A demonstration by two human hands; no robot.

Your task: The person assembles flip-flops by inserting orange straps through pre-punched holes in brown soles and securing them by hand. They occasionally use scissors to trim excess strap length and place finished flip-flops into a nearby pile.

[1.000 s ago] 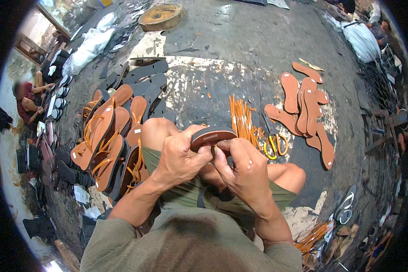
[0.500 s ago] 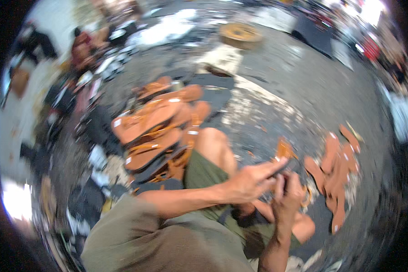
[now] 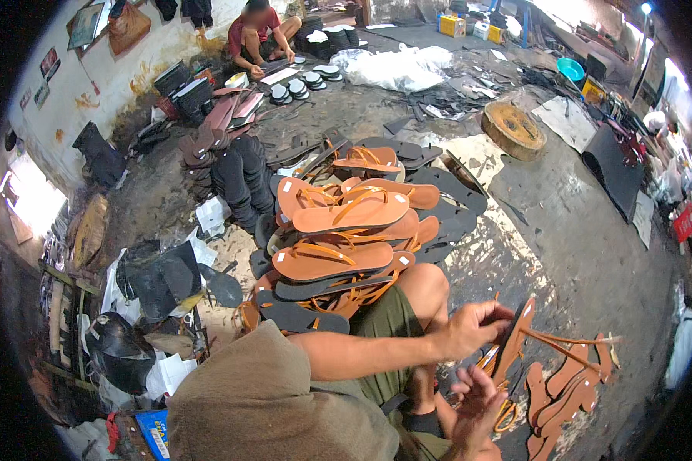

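My left hand (image 3: 473, 330) pinches the edge of a tan flip-flop sole (image 3: 513, 346) that stands tilted on its side. From its tan face, loose orange-brown straps (image 3: 569, 339) stick out to the right. Just below, my right hand (image 3: 478, 407) is near the sole's lower end, palm turned up, fingers apart and slightly curled; I see nothing in it. More narrow orange straps (image 3: 506, 417) show beside the right hand. To the right, several loose tan soles (image 3: 565, 396) lie overlapping on the floor. A pile of finished-looking tan flip-flops (image 3: 350, 215) rises left of my bent knee.
Dark soles (image 3: 242, 180) are stacked behind the pile. A round wooden block (image 3: 514, 131) stands on the floor farther off. A person (image 3: 261, 38) sits working by the far wall, near white-topped soles (image 3: 288, 91). Black sheet scraps (image 3: 161, 278) lie at left.
The view has swung left and upward, showing more of the room. My hands, earlier close together at the flip-flop, are now farther apart. The straps now stretch out to the right.
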